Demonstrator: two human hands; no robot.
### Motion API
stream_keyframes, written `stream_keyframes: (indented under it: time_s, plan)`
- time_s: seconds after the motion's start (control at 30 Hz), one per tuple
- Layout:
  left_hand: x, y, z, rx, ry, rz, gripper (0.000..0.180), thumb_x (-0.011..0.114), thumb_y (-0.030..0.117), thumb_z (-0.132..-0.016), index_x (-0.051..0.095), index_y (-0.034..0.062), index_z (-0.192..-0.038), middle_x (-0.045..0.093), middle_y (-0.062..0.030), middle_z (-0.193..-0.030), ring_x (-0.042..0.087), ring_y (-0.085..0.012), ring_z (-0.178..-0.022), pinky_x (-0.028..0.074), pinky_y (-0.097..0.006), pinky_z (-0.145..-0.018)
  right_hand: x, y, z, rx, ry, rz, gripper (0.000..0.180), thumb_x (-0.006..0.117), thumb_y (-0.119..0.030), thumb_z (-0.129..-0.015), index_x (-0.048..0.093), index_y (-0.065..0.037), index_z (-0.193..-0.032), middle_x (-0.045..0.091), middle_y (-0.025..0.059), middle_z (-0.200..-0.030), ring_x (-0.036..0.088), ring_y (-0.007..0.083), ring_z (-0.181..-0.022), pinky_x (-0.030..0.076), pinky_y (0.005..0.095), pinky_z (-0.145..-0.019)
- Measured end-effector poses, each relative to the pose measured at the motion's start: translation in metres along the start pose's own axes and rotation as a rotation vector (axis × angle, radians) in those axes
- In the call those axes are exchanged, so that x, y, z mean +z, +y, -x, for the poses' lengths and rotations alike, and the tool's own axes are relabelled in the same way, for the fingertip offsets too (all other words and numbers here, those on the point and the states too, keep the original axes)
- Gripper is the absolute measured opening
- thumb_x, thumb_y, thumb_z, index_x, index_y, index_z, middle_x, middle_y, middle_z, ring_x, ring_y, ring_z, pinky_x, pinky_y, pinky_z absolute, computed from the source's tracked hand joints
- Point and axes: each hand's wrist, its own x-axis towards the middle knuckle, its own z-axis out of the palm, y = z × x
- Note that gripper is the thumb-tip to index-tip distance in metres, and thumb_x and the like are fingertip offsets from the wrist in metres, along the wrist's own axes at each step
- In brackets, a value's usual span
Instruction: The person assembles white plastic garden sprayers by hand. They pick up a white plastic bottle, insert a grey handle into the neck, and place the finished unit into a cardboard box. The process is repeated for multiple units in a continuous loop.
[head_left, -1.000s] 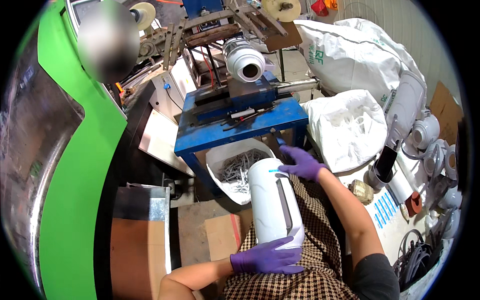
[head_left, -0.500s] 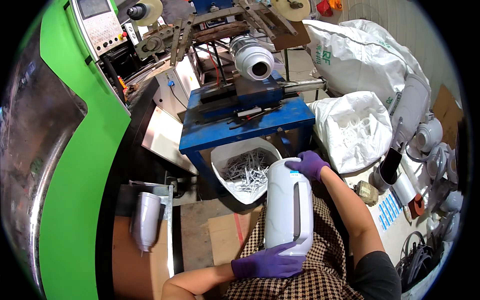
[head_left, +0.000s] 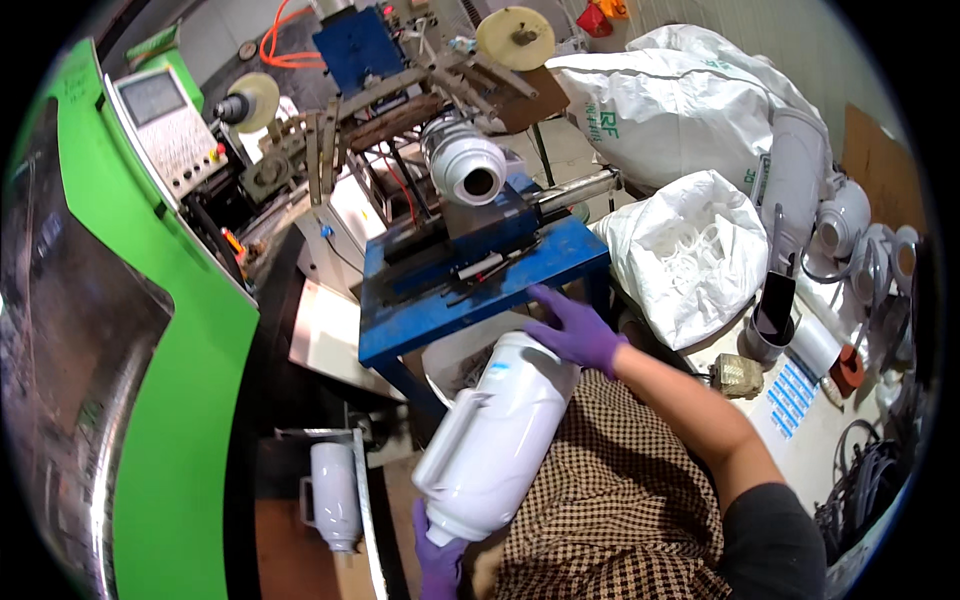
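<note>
A white plastic jug casing with a long side handle lies tilted over my lap, its wide top toward the blue table and its narrower end toward me. My left hand, in a purple glove, grips that lower end from below; part of the hand is hidden behind it. At the top rim is my right hand, also purple-gloved, with fingers stretched out and thumb spread. The thumb lies against or right beside the rim; I cannot tell which.
Ahead is a blue metal table bearing a machine with another white casing. Beneath it, a white bin is partly hidden. A similar jug lies left in a metal-edged box. A white sack of white rings stands right.
The jug casing has turned and swung left, so its handle now faces left. My left hand has moved left with its lower end. The right hand's fingers have spread out.
</note>
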Motion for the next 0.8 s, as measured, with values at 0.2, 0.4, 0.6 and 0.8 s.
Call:
stream_keyframes:
  time_s: [0.2,0.4,0.6,0.8]
  plan:
    - [-0.032,-0.021,0.01,0.043,0.105,0.587,0.075,0.068,0.034,-0.094,0.032,0.0257,-0.159,0.044,-0.0088,-0.157,0.048,-0.0388,-0.139,0.05,-0.061,-0.103,-0.023,-0.048,-0.181,0.037,0.119,0.891,0.061,0.065,-0.042,-0.094,0.047,-0.03,-0.15,0.061,0.0165,-0.126,0.064,0.0345,-0.115,0.05,0.0455,-0.097]
    - [-0.007,0.036,-0.04,0.286,0.095,0.486,0.073,0.066,0.034,-0.095,0.032,0.0299,-0.159,0.044,-0.006,-0.156,0.051,-0.0364,-0.133,0.054,-0.057,-0.092,-0.017,-0.014,-0.153,-0.511,0.553,0.76,0.04,0.082,-0.04,-0.072,0.067,-0.017,-0.101,0.06,0.0082,-0.103,0.059,0.0318,-0.1,0.046,0.0468,-0.088]
    - [0.014,0.118,-0.12,0.425,0.013,0.283,0.086,0.065,0.015,-0.089,0.02,0.0153,-0.162,0.044,-0.016,-0.15,0.055,-0.037,-0.129,0.059,-0.048,-0.093,-0.107,-0.041,0.146,-0.832,0.796,0.449,0.037,0.091,-0.027,-0.06,0.061,-0.016,-0.079,0.065,0.0106,-0.095,0.062,0.0348,-0.085,0.049,0.0426,-0.075]
    - [0.14,0.162,-0.251,1.16,0.003,-1.095,0.087,0.085,0.021,-0.07,0.049,0.0144,-0.15,0.039,-0.0243,-0.155,0.046,-0.0442,-0.135,0.041,-0.049,-0.114,-0.143,0.011,0.221,-0.173,0.498,-0.232,0.037,0.092,-0.023,-0.048,0.063,-0.01,-0.068,0.064,0.0107,-0.083,0.061,0.0284,-0.077,0.046,0.0383,-0.067]
